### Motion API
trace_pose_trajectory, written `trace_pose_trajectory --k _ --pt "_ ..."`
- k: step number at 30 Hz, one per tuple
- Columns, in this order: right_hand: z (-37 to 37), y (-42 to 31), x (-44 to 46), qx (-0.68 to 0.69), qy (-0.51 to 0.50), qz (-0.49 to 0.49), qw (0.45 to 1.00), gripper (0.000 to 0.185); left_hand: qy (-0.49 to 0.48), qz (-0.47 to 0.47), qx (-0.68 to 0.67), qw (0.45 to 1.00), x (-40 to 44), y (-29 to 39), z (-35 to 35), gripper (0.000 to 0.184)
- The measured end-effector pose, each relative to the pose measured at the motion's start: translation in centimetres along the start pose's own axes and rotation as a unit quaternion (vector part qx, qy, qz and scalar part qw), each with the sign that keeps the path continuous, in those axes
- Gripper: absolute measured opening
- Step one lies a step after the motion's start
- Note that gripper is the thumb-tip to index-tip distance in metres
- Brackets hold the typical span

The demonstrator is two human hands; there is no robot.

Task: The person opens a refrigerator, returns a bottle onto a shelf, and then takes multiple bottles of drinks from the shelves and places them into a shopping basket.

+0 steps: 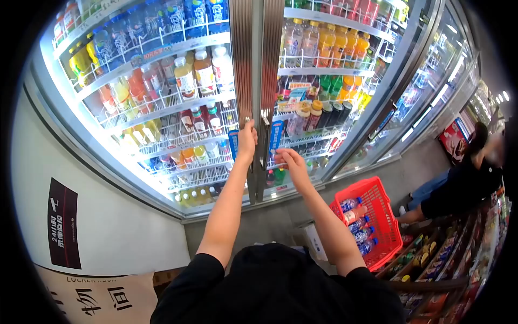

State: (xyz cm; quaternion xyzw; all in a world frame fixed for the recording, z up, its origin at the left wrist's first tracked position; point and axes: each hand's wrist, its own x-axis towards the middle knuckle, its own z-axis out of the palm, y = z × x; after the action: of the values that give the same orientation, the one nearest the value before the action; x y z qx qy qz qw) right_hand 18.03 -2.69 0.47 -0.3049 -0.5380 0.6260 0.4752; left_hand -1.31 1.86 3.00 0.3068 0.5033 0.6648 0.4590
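Two glass-doored drink coolers meet in the middle of the head view. My left hand [247, 141] is closed around the metal handle [247, 119] on the left cooler door, beside a blue tag [233, 143]. In front of the right door, my right hand [293, 166] has loosely curved fingers and holds nothing that I can see. It is just below another blue tag [275, 134] and right of that door's handle [264, 141]. Rows of bottles [186, 78] fill the lit shelves on the left; juice bottles [326, 42] and dark cans stand behind the right glass.
A red basket [387, 216] holding several bottles [362, 232] is at my right, next to a rack of packaged goods [431, 254]. Beyond it, a person in dark clothing [458, 183] is by the aisle. A white panel [113, 216] is on my left.
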Motion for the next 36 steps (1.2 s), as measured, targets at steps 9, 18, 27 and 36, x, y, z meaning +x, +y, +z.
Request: trace_pose_trajectory --k 9,18,27,36 --pt "3.1 2.0 -2.0 -0.003 -0.043 0.058 0.997 0.028 0.001 -0.027 0.003 1.000 0.3 0.3 -0.2 0.051" --pt "0.3 -0.5 -6.6 -0.024 -0.058 0.031 0.998 0.026 0.118 0.032 0.100 0.987 -4.9 -1.6 0.2 0.052" --pt "-0.7 -2.8 -9.1 -0.015 -0.110 0.000 0.994 0.028 0.127 0.025 0.047 0.991 -15.3 -2.0 -0.6 0.054" --pt "0.0 -4.6 -14.9 -0.015 -0.139 -0.024 0.990 0.026 0.174 0.080 0.116 0.975 -28.0 -1.3 -2.1 0.054"
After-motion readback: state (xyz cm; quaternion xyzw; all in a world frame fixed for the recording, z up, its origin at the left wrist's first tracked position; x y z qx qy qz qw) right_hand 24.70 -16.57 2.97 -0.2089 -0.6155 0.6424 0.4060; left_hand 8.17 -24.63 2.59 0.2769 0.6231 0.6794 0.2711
